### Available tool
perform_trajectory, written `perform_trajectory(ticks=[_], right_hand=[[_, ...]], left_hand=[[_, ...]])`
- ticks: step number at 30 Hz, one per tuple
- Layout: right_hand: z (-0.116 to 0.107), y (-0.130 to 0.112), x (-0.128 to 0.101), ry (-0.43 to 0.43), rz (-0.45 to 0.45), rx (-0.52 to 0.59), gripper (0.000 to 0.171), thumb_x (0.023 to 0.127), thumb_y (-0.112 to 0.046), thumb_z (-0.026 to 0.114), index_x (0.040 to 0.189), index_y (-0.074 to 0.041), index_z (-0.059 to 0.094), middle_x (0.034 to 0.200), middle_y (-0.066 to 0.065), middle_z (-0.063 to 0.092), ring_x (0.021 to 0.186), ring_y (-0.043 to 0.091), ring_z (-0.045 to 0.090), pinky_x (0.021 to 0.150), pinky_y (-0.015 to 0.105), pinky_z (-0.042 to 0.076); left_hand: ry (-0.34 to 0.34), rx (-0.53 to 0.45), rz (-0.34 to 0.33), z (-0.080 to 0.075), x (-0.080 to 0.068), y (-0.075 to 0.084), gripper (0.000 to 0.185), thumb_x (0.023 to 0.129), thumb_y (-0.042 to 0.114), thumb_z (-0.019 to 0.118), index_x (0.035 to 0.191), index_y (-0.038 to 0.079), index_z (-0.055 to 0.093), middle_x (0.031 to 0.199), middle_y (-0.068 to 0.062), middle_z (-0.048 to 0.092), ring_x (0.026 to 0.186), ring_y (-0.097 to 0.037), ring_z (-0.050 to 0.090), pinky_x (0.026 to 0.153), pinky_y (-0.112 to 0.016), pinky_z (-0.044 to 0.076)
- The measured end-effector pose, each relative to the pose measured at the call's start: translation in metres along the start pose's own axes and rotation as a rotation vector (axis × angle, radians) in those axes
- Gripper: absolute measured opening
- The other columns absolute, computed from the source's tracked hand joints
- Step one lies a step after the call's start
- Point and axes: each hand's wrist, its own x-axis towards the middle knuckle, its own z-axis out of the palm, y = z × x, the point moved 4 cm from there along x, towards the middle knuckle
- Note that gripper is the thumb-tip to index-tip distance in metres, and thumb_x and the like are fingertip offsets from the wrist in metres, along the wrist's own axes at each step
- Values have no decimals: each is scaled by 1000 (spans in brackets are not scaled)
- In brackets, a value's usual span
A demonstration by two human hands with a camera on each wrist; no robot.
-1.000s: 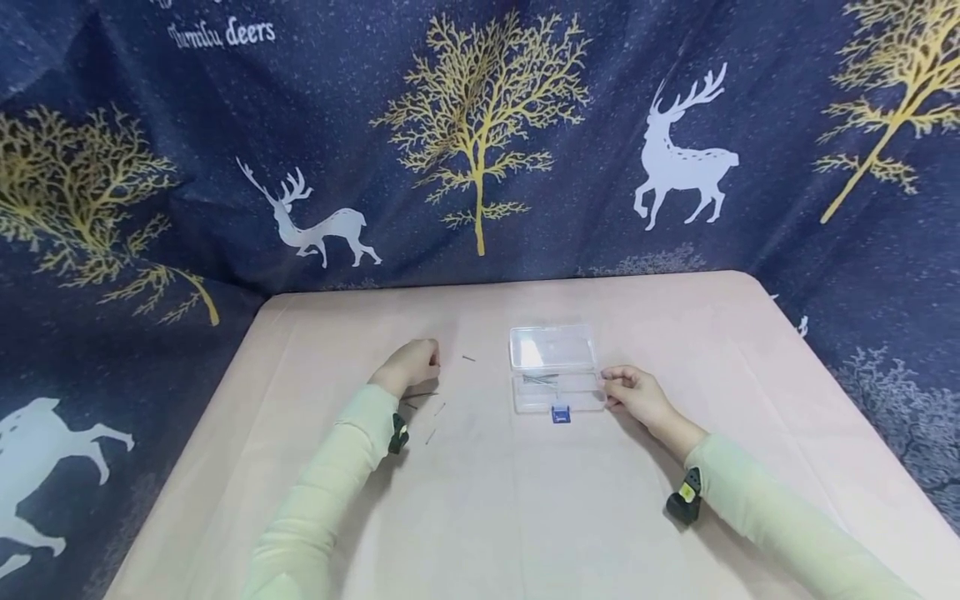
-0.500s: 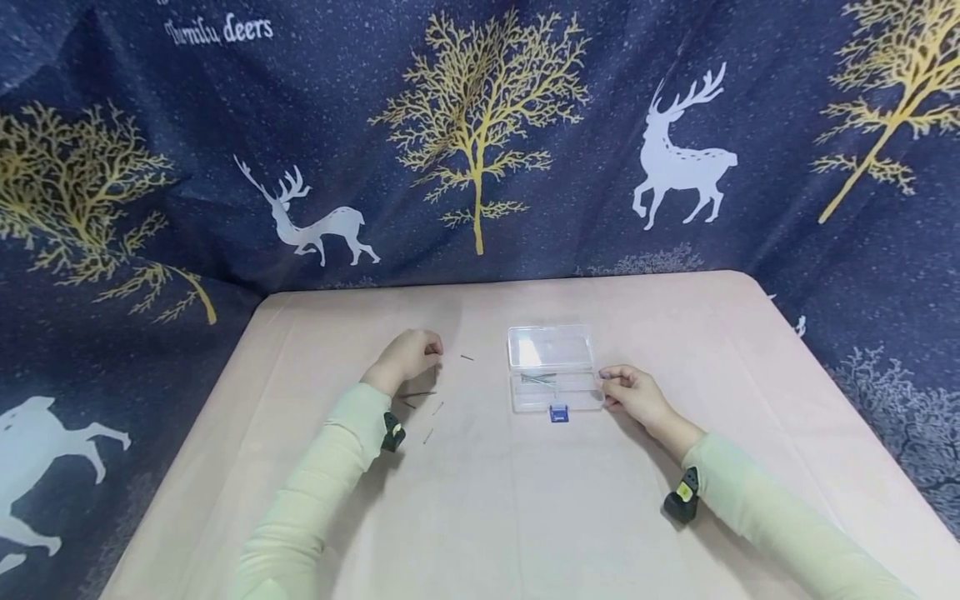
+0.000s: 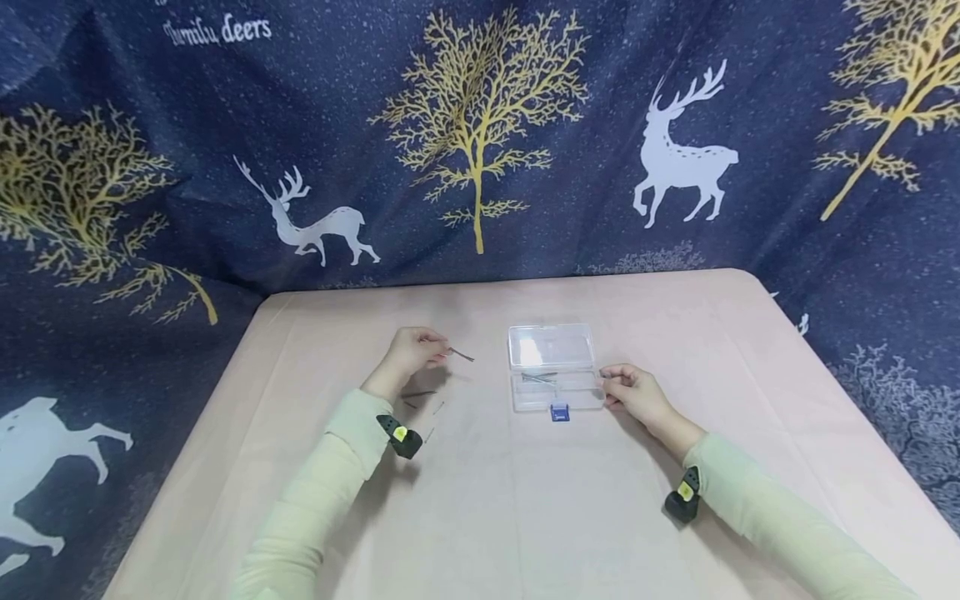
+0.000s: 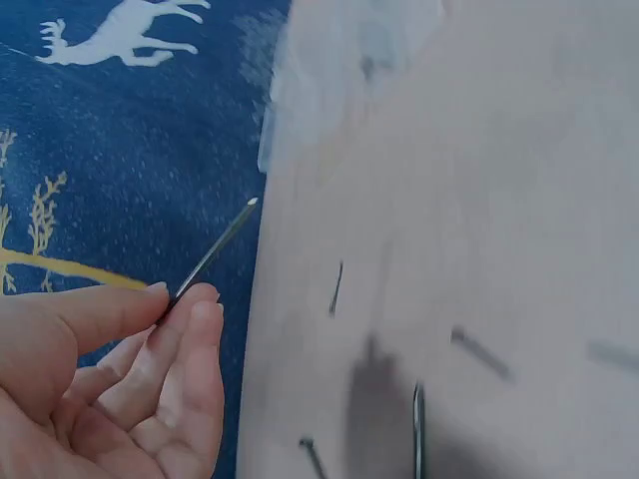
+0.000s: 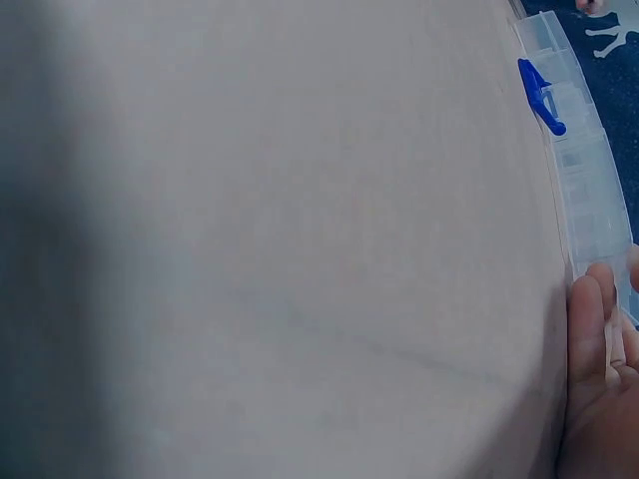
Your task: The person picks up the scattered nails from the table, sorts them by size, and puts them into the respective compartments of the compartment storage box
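Your left hand (image 3: 411,354) now shows a long, thin held nail (image 4: 212,259) jutting from its fingertips, where half a second ago no nail could be made out there. The thumb and index finger pinch it near one end, nearly closed together, and the other fingers curl loosely beneath; the bright free end slants up and away from you in the left wrist view. The wrist has also rolled, and the hand appears raised, its shadow falling on the pink worktop (image 3: 525,500) below. Several loose nails (image 4: 479,354) lie scattered there near that hand, one of them blurred, so this lift seems to leave the gathering only partly done. To the right, apart from the held nail, the clear plastic box (image 3: 581,393) sits where it was, its lid (image 3: 555,347) tipped back towards the wall and its blue latch (image 3: 560,413) facing you. A few boxed nails (image 3: 538,378) lie in its left part. Your right hand (image 3: 637,396) grips the box's right end between thumb and fingers, much as before, which probably keeps it steady while your left hand works.
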Motion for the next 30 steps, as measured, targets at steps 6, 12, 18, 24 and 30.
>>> perform_trajectory(ticks=[6,12,18,24,30], right_hand=[[0,0,0,0,5,-16,39,93,-7,53,125,15,44,79,-4,58,63,3,56,62,17,55],[1,1,0,2,4,-7,39,94,-7,54,124,15,44,78,-5,58,62,3,57,61,18,55],[0,2,0,5,13,-20,38,94,-7,53,124,14,45,79,-4,59,64,3,57,63,17,55],[0,1,0,6,5,-29,37,94,-7,53,123,15,46,79,-3,59,63,4,58,63,18,55],[1,1,2,11,16,-16,37,93,-6,53,123,15,45,78,-4,58,62,4,57,62,18,55]], left_hand=[[-56,-220,-118,17,-3,-7,33,93,2,55,122,-12,53,109,-22,67,76,-11,68,83,-29,56],[-98,-352,-190,36,-2,-18,32,92,3,57,122,-9,53,114,-20,66,77,-10,69,76,-20,56],[-126,-391,-212,53,-5,-17,32,92,4,58,121,-8,54,119,-23,63,91,-19,69,83,-24,56],[-141,-424,-211,71,-8,-15,30,91,2,59,119,-7,56,115,-22,65,99,-25,68,85,-26,55],[-154,-452,-201,85,-10,-13,30,90,0,60,118,-8,57,109,-21,68,92,-21,70,84,-27,55]])
